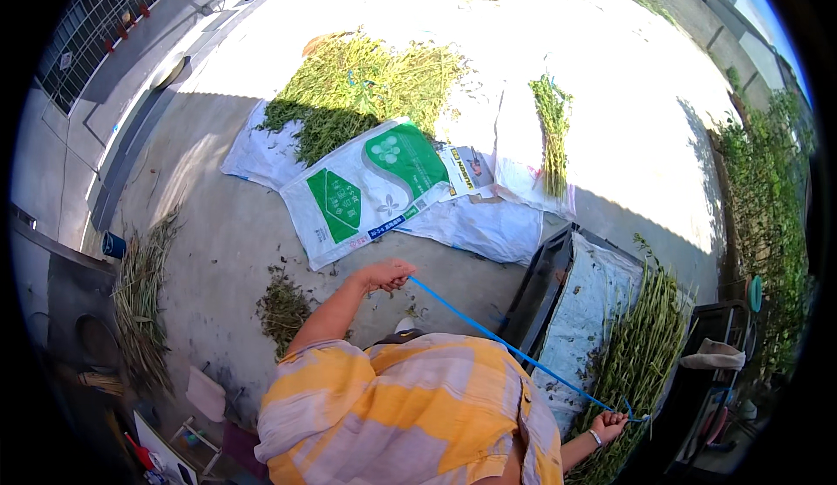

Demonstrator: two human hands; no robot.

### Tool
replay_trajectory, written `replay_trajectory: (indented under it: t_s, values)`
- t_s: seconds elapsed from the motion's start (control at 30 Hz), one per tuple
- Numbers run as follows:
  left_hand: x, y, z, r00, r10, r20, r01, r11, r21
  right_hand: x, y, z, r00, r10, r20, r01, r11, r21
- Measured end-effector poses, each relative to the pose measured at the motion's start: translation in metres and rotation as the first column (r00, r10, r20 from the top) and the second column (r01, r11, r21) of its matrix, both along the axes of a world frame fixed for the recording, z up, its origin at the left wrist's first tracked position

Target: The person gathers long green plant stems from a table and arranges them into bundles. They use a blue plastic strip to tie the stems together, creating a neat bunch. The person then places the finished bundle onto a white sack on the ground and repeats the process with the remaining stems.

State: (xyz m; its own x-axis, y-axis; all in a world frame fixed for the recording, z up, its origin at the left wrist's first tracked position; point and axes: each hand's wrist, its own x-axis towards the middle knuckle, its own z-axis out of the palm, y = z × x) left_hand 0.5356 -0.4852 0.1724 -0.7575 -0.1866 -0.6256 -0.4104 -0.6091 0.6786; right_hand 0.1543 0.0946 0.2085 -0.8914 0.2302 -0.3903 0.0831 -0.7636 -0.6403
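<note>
A long blue plastic strap (pixel 475 324) is stretched taut on a slant across the front of my body. My left hand (pixel 386 274), held out over the concrete, is closed around its upper end. At the lower right my right hand (pixel 609 426) pinches the other end, where a loop of the strap hangs by the cut stalks. These long green leafy stalks (pixel 649 332) lie in a heap on a pale blue sheet (pixel 580 306), beside my right hand. The sheet covers a dark metal cart bed (pixel 534 280). Part of the stalks is hidden behind my right arm.
Ahead, a wide pile of green plants (pixel 362 84) lies on white woven sacks (pixel 471 228), with a green-and-white sack (pixel 366 184) in front. A tied bundle (pixel 553 132) lies further right. Dry stalks (pixel 144 298) and a pink chair (pixel 207 393) stand left.
</note>
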Motion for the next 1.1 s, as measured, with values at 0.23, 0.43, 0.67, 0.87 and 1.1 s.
replay_trajectory:
  t_s: [0.23, 0.43, 0.67, 0.87, 1.1]
  values:
    - [0.108, -0.054, -0.029, 0.520, 0.848, -0.104, -0.645, 0.469, 0.603, 0.014, -0.128, -0.030, 0.924, 0.381, -0.020, -0.381, 0.918, -0.114]
    - [0.198, -0.098, -0.055, 0.019, 0.999, 0.040, -0.624, -0.020, 0.781, 0.005, -0.253, -0.042, 0.751, 0.660, 0.013, -0.650, 0.742, -0.164]
    - [0.231, -0.147, -0.047, -0.304, 0.953, 0.000, -0.655, -0.209, 0.727, -0.038, -0.444, -0.027, 0.613, 0.790, 0.002, -0.782, 0.607, -0.137]
    - [0.266, -0.179, -0.044, -0.475, 0.877, 0.078, -0.661, -0.414, 0.626, -0.049, -0.651, -0.019, 0.507, 0.860, -0.052, -0.859, 0.500, -0.109]
    - [0.280, -0.228, -0.010, -0.570, 0.820, 0.054, -0.684, -0.509, 0.522, -0.050, -0.817, -0.033, 0.364, 0.931, -0.031, -0.924, 0.357, -0.136]
